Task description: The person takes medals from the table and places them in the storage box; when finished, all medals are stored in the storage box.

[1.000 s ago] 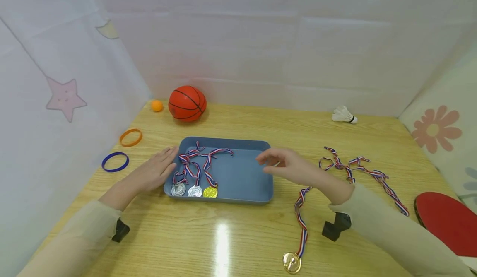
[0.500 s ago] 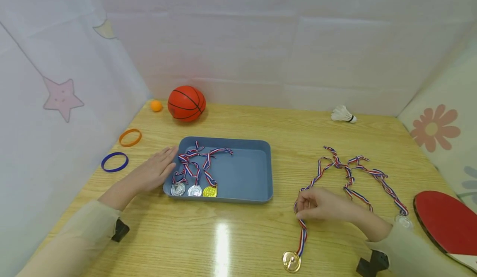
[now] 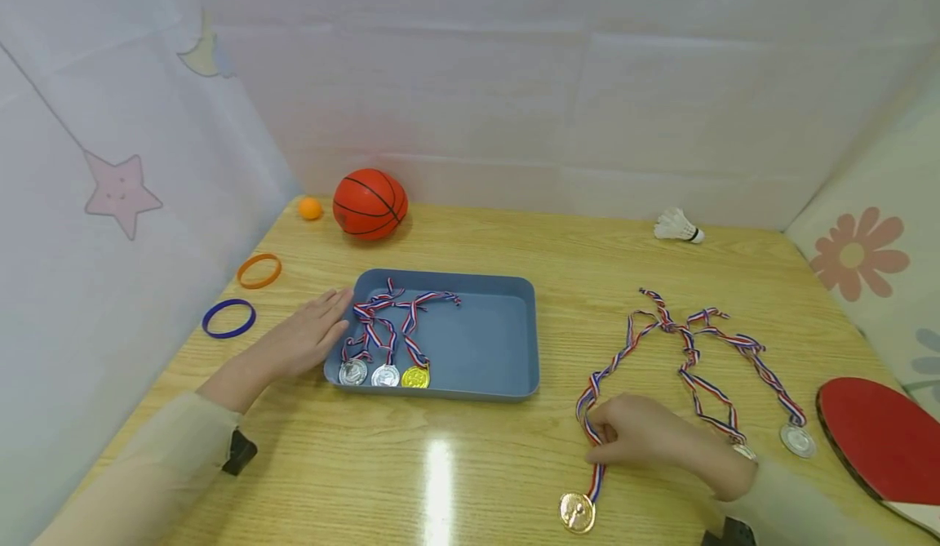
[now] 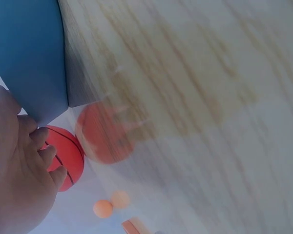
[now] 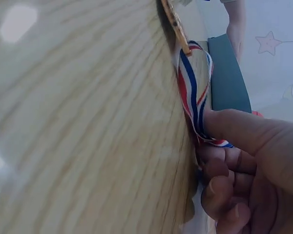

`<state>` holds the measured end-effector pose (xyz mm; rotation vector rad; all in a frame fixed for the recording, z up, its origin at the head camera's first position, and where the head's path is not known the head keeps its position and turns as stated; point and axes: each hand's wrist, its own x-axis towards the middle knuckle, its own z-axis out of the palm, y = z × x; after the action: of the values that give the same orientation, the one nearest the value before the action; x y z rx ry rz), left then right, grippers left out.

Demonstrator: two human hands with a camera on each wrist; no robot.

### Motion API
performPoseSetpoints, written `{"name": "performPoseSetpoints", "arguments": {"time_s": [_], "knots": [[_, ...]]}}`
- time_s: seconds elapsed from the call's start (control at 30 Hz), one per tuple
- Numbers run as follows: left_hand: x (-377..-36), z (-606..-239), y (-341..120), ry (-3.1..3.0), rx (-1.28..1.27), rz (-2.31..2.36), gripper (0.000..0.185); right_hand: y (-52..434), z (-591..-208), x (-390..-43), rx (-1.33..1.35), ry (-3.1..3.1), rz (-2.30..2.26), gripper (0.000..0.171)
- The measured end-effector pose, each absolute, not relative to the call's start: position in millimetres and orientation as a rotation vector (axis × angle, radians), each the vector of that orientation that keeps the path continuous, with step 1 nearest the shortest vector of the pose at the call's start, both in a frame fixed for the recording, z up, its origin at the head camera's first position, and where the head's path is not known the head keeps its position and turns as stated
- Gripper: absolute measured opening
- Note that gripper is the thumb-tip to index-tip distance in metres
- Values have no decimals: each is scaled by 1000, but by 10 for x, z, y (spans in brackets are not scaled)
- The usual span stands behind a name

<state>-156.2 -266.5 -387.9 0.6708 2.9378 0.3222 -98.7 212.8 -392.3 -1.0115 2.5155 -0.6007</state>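
Observation:
With its fingers straight, my left hand (image 3: 304, 335) rests against the left wall of the blue-grey tray (image 3: 481, 393). Inside, at the tray's left, lie two silver medals (image 3: 385, 376) and a yellow-gold medal (image 3: 415, 377) with striped ribbons. My right hand (image 3: 637, 432) is down at the table, right of the tray. Thumb and index finger pinch the red, white and blue ribbon (image 5: 189, 80) of a gold medal (image 3: 577, 513). That medal's disc lies on the table nearer to me, its ribbon stretching away past the hand.
Further right lie tangled medal ribbons (image 3: 690, 356) with a silver medal (image 3: 797, 441). A red table tennis bat (image 3: 881, 440) sits at the right edge. Farther back are a shuttlecock (image 3: 677, 226), a small basketball (image 3: 370, 204) and an orange ball (image 3: 310, 208). Orange (image 3: 259, 286) and blue wristbands (image 3: 230, 335) lie left.
My right hand has gone from over the tray's right side down to the gold medal's ribbon, then slid slightly toward the disc and closed on the ribbon. The left hand has stayed put.

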Motion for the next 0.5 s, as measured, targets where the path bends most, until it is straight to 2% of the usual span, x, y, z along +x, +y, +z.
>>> {"name": "performPoseSetpoints", "arguments": {"time_s": [0.27,0.43,0.5], "knots": [[-1563,-3890,-2673,2938,672,315,54,2165,-3972,-1092,-984,2382,-856,33],[-1566,-3891,-2669,2936,667,319,55,2263,-4003,-1219,-888,2089,-1162,18],[-1570,-3890,-2668,2933,662,318,55,2296,-3996,-1265,-856,1967,-1264,17]]}}
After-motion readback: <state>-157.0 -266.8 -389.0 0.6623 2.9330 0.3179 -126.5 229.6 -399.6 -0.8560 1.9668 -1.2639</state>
